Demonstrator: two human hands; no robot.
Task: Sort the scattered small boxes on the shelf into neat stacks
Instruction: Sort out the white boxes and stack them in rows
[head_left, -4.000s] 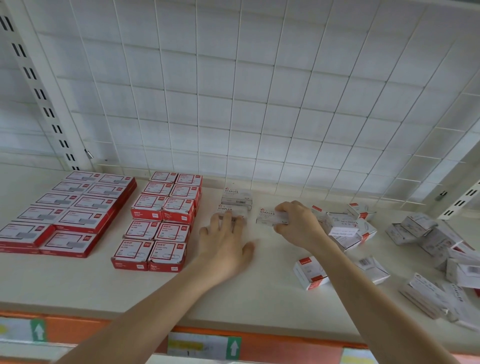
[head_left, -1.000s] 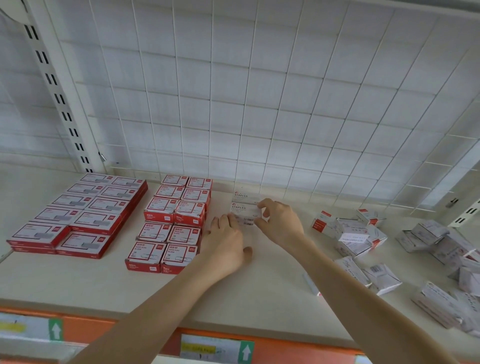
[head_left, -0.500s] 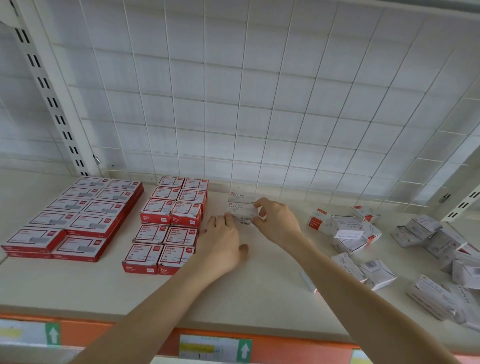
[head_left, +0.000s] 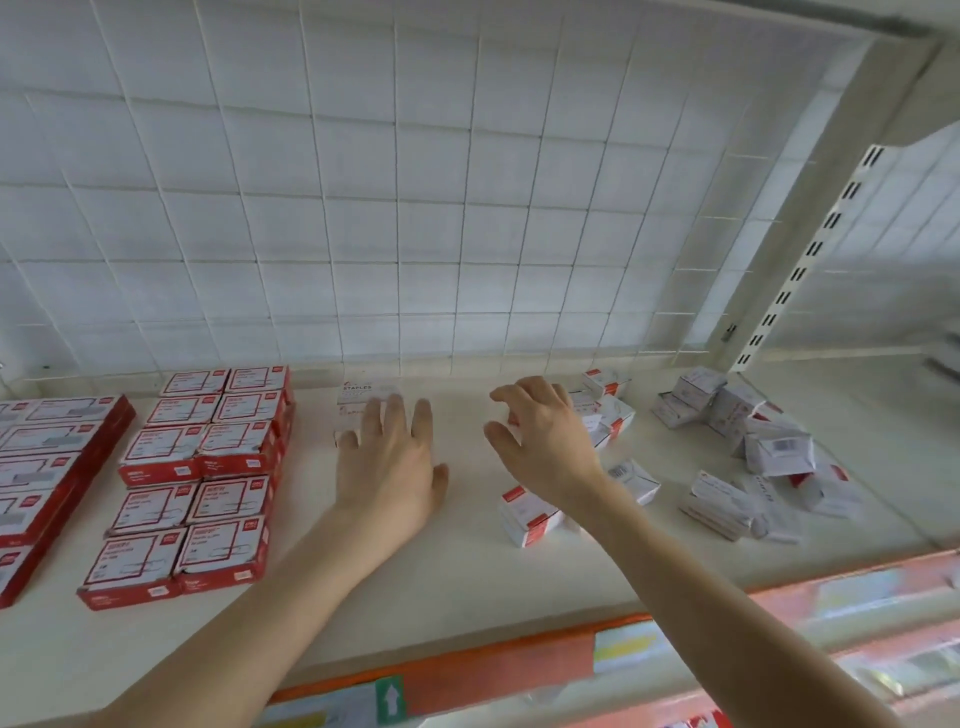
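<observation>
- Resting palm-down on the shelf (head_left: 467, 571), the left hand (head_left: 387, 467) lies flat with fingers spread, its fingertips (head_left: 395, 410) over the front of a small stack of white staple boxes (head_left: 363, 395) near the back wall; it grips nothing.
- The right hand (head_left: 540, 441) hovers with fingers loosely curled and apart, empty, just beside a cluster of white boxes (head_left: 608, 415).
- One red-and-white box (head_left: 530, 514) lies below that wrist.
- More scattered white boxes (head_left: 758, 447) are heaped at the right.
- Red boxes (head_left: 202, 478) stand in neat stacks at the left, with flatter red packs (head_left: 47, 457) beyond them.
</observation>
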